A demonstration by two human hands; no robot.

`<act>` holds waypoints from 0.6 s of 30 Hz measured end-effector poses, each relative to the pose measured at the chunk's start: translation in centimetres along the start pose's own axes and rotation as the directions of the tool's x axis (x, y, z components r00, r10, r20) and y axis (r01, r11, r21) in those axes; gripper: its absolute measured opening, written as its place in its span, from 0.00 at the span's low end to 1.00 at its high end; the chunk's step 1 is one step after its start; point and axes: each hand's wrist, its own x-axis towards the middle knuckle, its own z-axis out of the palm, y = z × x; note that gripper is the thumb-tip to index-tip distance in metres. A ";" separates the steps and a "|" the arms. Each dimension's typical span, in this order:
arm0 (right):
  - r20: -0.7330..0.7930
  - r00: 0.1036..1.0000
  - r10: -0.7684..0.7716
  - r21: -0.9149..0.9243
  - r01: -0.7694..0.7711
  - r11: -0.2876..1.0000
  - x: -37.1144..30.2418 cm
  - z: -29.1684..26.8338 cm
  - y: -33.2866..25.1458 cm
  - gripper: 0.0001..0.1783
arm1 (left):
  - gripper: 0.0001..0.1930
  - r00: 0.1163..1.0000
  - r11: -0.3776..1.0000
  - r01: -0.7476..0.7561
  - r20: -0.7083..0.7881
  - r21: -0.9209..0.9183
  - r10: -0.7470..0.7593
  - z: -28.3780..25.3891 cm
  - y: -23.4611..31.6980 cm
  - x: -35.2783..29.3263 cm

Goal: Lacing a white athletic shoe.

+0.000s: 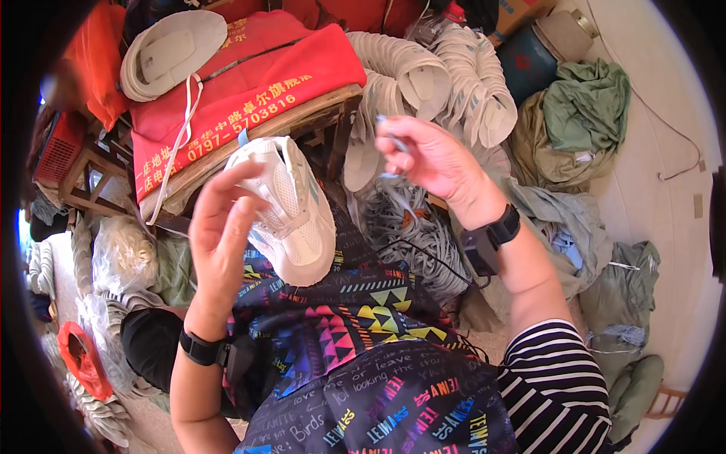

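Note:
A white sneaker [291,216] with mesh panels rests on my apron-covered lap, its toe toward me and a pale blue tab at its heel end. My left hand [227,223] is at the shoe's left side, thumb and fingers apart. Whether the fingertips touch the upper is unclear. Raised to the right of the sneaker, my right hand [435,163] pinches a thin grey-blue lace [395,142], partly hidden by the fingers and blurred. Below that hand lies a tangled heap of grey laces [423,253].
A wooden bench under a red cloth [249,91] stands ahead, carrying stacked pale shoe pieces [174,53] and a white cord. More stacked pieces [476,83] sit behind it. Green cloth bundles [586,106] lie right; plastic bags [125,253] lie left.

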 end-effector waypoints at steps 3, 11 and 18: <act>0.232 0.970 0.068 -0.260 -0.005 0.966 -0.5 8.0 -1.2 0.10 | 0.26 0.997 0.972 0.051 0.070 -0.229 -0.036 2.5 1.3 0.0; 0.277 0.957 -0.089 -0.352 0.187 0.917 0.3 12.3 -0.4 0.13 | 0.12 0.963 0.899 0.268 0.071 -0.346 -0.259 1.5 1.3 -1.7; 0.157 0.951 -0.265 -0.371 0.306 0.877 2.3 6.7 -0.6 0.09 | 0.12 0.905 0.909 0.414 0.130 -0.047 -0.405 -1.5 0.8 -3.7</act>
